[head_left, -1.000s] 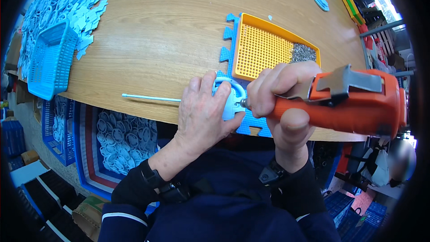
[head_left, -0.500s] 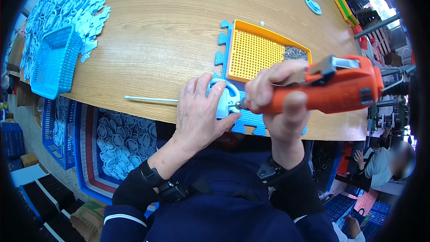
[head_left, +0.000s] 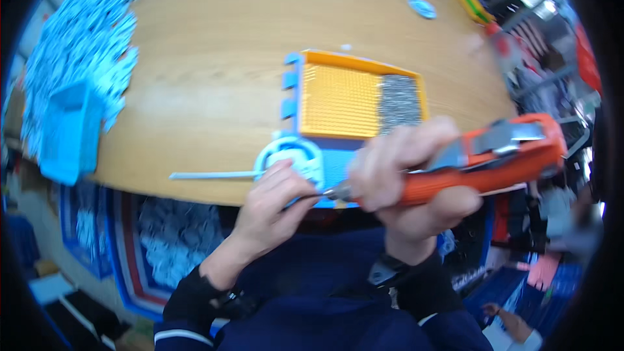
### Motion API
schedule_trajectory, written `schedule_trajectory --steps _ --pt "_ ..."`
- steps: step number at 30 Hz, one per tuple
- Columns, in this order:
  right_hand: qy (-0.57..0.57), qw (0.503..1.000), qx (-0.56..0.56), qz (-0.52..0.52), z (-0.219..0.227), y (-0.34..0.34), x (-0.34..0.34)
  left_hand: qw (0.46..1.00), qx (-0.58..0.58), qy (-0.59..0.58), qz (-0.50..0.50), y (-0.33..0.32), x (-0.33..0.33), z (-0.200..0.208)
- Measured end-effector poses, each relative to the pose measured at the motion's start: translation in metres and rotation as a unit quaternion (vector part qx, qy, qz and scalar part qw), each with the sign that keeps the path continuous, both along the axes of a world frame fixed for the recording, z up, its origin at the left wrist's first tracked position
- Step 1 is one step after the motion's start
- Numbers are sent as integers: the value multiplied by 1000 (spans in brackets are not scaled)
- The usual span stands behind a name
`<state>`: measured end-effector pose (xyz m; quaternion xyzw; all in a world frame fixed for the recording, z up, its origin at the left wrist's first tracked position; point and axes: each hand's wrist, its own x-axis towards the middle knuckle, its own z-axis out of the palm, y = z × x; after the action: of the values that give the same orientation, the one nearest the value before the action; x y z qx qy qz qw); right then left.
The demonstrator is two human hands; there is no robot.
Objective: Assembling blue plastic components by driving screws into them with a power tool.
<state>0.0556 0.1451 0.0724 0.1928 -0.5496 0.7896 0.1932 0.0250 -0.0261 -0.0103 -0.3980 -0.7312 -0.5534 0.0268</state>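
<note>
My right hand is wrapped round an orange electric screwdriver, which lies level with its bit pointing left. The bit's tip meets the thumb and fingertips of my left hand. These are pinched together, and whatever small thing is between them is too blurred to make out. Just beyond my left fingers a light-blue plastic part with a rounded ring lies on the blue foam mat. A thin light-blue rod reaches left from beside it over the wooden table.
Behind the mat's near strip stands a yellow tray with small metal screws at its right end. A light-blue basket and a heap of light-blue parts are at the left. Below the table edge is a crate of parts.
The screwdriver's bit has left the blue part and come nearer me. My left hand has let go of the part and now pinches at the bit tip. The whole view has shifted.
</note>
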Motion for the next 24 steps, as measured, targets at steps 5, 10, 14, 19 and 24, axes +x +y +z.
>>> schedule_trajectory --steps 5,10,14,19,24 --pt "-145 989 -24 -3 -16 -3 7 998 -50 -27 8 -7 5 3" --pt "-129 991 -35 26 5 -5 8 992 -8 -104 67 -26 6 -36" --pt "-103 992 -63 28 4 -7 4 986 32 -157 50 -27 5 -38" --pt "-102 991 -71 50 -1 -9 3 998 10 -59 34 -10 6 -12" --pt "-62 996 4 -58 -15 -3 -14 976 -143 120 114 0 -22 -7"
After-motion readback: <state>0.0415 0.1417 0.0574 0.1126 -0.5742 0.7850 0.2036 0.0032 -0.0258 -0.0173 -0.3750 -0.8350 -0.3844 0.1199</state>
